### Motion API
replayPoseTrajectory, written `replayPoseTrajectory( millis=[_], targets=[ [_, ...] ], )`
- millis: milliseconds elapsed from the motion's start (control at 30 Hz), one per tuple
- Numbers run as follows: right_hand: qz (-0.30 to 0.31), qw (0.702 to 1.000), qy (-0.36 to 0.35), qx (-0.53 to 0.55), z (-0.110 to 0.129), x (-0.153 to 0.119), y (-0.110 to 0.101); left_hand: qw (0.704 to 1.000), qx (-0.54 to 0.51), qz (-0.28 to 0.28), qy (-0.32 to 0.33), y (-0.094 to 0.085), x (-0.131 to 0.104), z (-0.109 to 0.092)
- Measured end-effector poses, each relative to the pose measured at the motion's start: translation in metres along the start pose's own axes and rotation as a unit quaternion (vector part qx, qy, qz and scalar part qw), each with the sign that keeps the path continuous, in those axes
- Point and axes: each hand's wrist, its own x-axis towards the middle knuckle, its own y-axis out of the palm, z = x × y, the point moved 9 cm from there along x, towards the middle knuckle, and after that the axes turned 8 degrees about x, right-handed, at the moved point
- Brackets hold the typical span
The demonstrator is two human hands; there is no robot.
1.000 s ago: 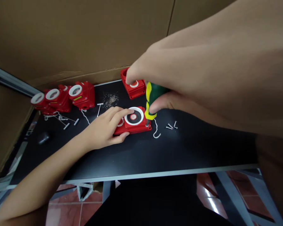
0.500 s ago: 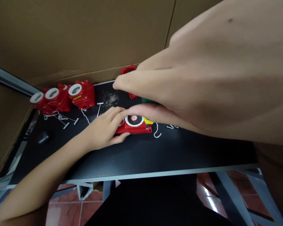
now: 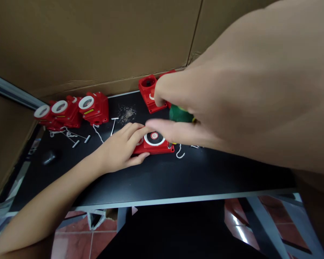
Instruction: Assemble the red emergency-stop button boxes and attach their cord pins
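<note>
My left hand [image 3: 124, 145] presses down on a red housing [image 3: 159, 148] that lies on the black table, its fingers over the left part and the thumb along the near edge. A white ring with a dark disc and a red-and-white centre [image 3: 154, 136] shows on its face. Close to the camera, my right hand [image 3: 205, 104] is around the green handle of a screwdriver [image 3: 180, 114], thumb and forefinger apart at its sides. The tool's lower end is at the housing's right corner, mostly hidden behind the thumb. A white cord [image 3: 180, 153] curls out beside that corner.
Several red units with white rings [image 3: 94, 108] stand at the back left, with cords and T-shaped metal pins [image 3: 114, 124] nearby. Another red housing [image 3: 148, 90] lies at the back, before a cardboard wall [image 3: 97, 43]. Crumbs [image 3: 127, 114] and small screws [image 3: 194, 146] lie about.
My right hand has turned and its fingers have lifted apart, so more of the green handle and the rear red housing show. My left hand keeps its place.
</note>
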Motion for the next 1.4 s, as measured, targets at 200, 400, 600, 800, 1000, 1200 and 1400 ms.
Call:
replayPoseTrajectory(
  millis=[200,400,600,800,1000,1200,1400],
  targets=[
    [-0.016,0.974,-0.132,-0.185,0.015,-0.008,-0.006,1.000,0.013,-0.005,0.022,-0.006,0.004,-0.004],
    [-0.002,0.992,-0.047,-0.114,0.016,0.010,-0.012,1.000,0.003,0.003,0.020,-0.002,0.001,-0.002],
    [-0.043,0.995,-0.009,-0.087,0.015,0.002,-0.030,1.000,-0.008,0.013,0.001,-0.001,0.000,-0.002],
    [0.085,0.992,0.078,-0.052,-0.049,-0.028,0.025,0.999,0.000,0.028,-0.017,0.002,0.003,-0.001],
    [0.174,0.978,0.104,0.058,-0.123,-0.065,0.057,1.000,0.004,0.003,-0.007,0.002,0.005,-0.005],
    [0.189,0.972,0.125,0.068,-0.138,-0.071,0.074,0.997,-0.029,-0.065,-0.011,0.001,-0.001,0.002],
    [0.194,0.970,0.123,0.075,-0.128,-0.070,0.077,0.997,-0.025,-0.065,-0.031,0.000,-0.001,0.011]
  ],
)
